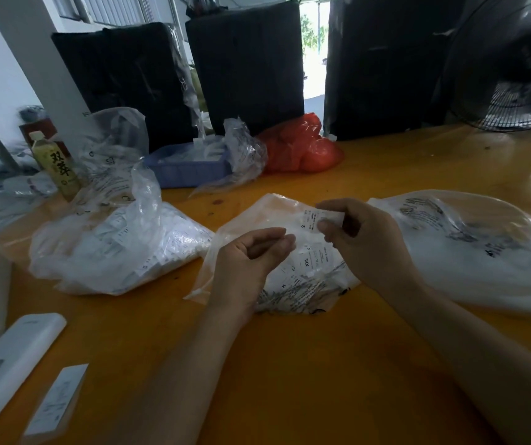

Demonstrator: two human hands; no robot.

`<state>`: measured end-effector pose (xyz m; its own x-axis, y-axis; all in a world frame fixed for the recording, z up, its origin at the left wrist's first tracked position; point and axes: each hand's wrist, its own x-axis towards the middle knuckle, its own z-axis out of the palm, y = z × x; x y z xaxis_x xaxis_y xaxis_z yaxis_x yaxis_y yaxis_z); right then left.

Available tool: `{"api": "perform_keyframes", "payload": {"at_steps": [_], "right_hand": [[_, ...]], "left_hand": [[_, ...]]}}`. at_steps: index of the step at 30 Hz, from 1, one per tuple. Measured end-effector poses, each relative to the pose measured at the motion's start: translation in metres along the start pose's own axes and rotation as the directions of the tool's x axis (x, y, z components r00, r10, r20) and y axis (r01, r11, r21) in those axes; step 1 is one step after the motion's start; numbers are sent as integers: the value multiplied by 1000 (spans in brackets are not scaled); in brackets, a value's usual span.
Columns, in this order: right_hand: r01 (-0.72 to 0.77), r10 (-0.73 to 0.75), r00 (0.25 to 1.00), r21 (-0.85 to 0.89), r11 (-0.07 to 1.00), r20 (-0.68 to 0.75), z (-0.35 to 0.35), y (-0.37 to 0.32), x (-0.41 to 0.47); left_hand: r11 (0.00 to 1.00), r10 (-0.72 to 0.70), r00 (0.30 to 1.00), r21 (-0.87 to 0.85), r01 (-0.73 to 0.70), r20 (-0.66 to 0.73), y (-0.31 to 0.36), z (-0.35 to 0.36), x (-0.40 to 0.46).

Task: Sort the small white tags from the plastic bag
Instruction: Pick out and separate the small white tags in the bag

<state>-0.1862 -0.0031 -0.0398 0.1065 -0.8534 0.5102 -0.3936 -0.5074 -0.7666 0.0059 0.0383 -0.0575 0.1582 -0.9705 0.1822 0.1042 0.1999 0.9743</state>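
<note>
Tags pinched in right hand, left hand curled beside

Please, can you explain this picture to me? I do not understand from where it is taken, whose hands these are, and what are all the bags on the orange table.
There is no machine here. A person wears a camera on the head, so you look down at that person's own two bare hands.

The right hand pinches a small white tag marked S between thumb and fingers. The left hand is loosely curled; whether it holds anything I cannot tell.

Under the hands lies a clear plastic bag with more tags on it, one marked XXL. To the left is a fuller bag of tags, to the right a printed plastic bag.

Further back on the orange table stand a blue tray, a red plastic bag and a drink bottle. A white remote control lies near the left edge, and a fan stands at the far right.
</note>
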Motion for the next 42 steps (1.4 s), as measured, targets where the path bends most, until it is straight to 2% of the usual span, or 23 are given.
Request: {"api": "perform_keyframes", "payload": {"at_steps": [7, 16, 20, 25, 31, 36, 42], "right_hand": [[108, -108, 994, -111, 988, 4, 2, -3, -3], [262, -225, 961, -269, 927, 160, 2, 2, -1], [306, -253, 945, -285, 908, 209, 2, 0, -1], [242, -155, 945, -297, 924, 289, 5, 4, -2], [116, -44, 968, -284, 952, 247, 6, 6, -2], [91, -26, 963, -234, 968, 268, 9, 5, -6], [130, -72, 963, -215, 968, 260, 9, 3, -7]], "left_hand": [[1000, -10, 1000, 27, 10, 2, 0, 0, -1], [999, -15, 1000, 34, 15, -3, -3, -2, 2], [995, 8, 1000, 100, -8, 4, -3, -2, 2], [958, 102, 994, 266, -105, 26, -2, -1, 1], [946, 154, 988, 290, -148, 2, -4, 0, -1], [950, 144, 989, 275, -148, 36, -5, 0, 0], [947, 124, 991, 294, -130, 41, -5, -1, 0]]}}
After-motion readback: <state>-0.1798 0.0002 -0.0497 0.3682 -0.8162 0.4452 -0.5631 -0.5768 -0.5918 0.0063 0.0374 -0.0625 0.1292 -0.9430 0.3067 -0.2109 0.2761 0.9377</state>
